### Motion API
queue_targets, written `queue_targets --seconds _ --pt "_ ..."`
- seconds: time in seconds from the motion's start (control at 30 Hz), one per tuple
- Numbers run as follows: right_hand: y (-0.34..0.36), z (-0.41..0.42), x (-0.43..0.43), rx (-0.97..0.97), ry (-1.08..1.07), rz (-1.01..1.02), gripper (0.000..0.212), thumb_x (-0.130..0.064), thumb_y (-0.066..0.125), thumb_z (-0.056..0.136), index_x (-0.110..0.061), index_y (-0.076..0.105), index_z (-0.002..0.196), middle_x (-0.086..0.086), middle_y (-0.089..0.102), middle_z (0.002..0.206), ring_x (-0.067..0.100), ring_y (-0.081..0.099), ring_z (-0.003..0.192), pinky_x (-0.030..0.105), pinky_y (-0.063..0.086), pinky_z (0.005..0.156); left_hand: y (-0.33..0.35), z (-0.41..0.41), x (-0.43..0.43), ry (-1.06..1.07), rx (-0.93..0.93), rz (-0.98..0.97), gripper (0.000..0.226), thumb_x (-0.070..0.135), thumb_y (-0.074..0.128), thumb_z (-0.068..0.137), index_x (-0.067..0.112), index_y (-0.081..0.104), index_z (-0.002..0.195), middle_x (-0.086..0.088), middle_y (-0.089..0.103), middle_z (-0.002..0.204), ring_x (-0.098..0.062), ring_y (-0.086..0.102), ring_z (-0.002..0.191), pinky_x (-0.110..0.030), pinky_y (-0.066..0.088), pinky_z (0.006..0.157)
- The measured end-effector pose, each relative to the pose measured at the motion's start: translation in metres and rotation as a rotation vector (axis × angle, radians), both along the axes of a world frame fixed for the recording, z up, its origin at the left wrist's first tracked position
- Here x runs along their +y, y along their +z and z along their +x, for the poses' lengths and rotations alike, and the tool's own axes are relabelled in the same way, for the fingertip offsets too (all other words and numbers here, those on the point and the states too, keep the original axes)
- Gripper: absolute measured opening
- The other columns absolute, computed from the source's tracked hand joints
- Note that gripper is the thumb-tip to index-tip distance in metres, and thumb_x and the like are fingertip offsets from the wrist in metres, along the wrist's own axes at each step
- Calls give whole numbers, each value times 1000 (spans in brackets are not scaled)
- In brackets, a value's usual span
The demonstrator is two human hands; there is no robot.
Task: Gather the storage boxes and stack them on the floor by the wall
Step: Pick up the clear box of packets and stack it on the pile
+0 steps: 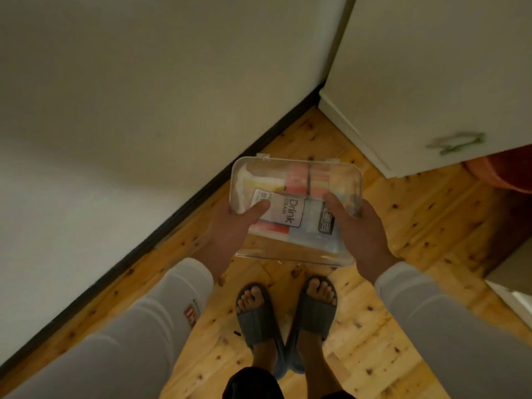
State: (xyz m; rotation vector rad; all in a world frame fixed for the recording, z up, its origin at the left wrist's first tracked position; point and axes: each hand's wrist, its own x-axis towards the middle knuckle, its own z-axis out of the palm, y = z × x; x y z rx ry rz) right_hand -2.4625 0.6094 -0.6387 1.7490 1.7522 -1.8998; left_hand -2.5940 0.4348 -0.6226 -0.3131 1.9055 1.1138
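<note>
Clear storage box (296,180) (lid up) — held level, long axis left-right.

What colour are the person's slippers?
Dark grey slippers, seen in the head view, on the wooden floor.

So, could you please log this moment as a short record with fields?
held item: clear storage box, lid closed, straw packets inside
left hand: grips the box's left side, thumb on the lid
right hand: grips the box's right side, thumb on the lid
box height: above the wooden floor
nearby: white wall with dark baseboard, on the left
</note>
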Motion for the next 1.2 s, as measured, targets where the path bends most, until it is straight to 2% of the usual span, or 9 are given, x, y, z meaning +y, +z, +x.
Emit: queue_targets --seconds 0.1,0.23,0.33,0.47,0.63,0.8,0.9,1.1,1.2 --pt "31 6 0 -21 0 30 29 -61 72 75 -45 50 85 -30 53 86 -7 53 77 17 41 64 33 4 0 -7 72 -30 52 59 77 71 34 68 116 7 74 106 -19 70 101 -40 57 88" --pt "70 12 0 -44 -13 88 45 -66 70 74 -40 48 103 -27 52 88 13 56 88 33 48 82 77 11 3 11 109 -43 73 77 72 56 37 62 116 13 71 102 -10 67 93 -25 55 69" --pt "102 13 0 -45 -11 125 48 -67 69 74 -40 47 106 -24 52 85 16 54 90 33 44 81 110 16 7 42 138 -56 55 78 71 60 42 63 100 19 71 82 -2 66 80 -15 48 54" --pt "142 18 1 -37 -22 137 50 -69 70 72 -41 48 107 -23 54 87 16 55 92 34 47 83 148 23 11 92 171 -64 31 74 73 62 52 60 80 32 67 69 5 64 68 -16 48 53" --pt "193 28 5 -19 -6 183 56 -76 65 66 -40 52 106 -24 57 88 17 58 93 35 49 82 195 35 15 126 177 -34 76 81 70 51 39 51 111 13 64 99 -10 64 88 -30 56 65" --pt "245 44 7 -18 -15 167 83 -85 61 56 -30 63 117 -3 71 106 23 67 98 48 55 88 239 51 18 123 169 0 60 75 75 55 40 53 99 14 66 95 -7 67 81 -18 50 51" --pt "270 56 4 2 -55 164 78 -82 63 57 -31 65 117 -4 72 104 21 67 95 45 56 85 260 63 19 123 145 28 62 69 78 61 35 56 107 12 67 97 -8 68 81 -17 51 47" --pt "305 85 -9 39 -123 181 52 -77 66 64 -38 63 99 -12 71 95 12 66 87 32 52 70 294 80 16 64 126 60 86 67 80 60 25 54 131 3 68 109 -20 70 93 -42 61 77" --pt "327 105 -17 45 -144 222 52 -72 65 73 -31 69 105 -10 73 90 11 68 83 27 50 63 313 89 12 -7 123 95 86 68 80 59 22 57 128 2 72 103 -18 73 87 -34 62 65"
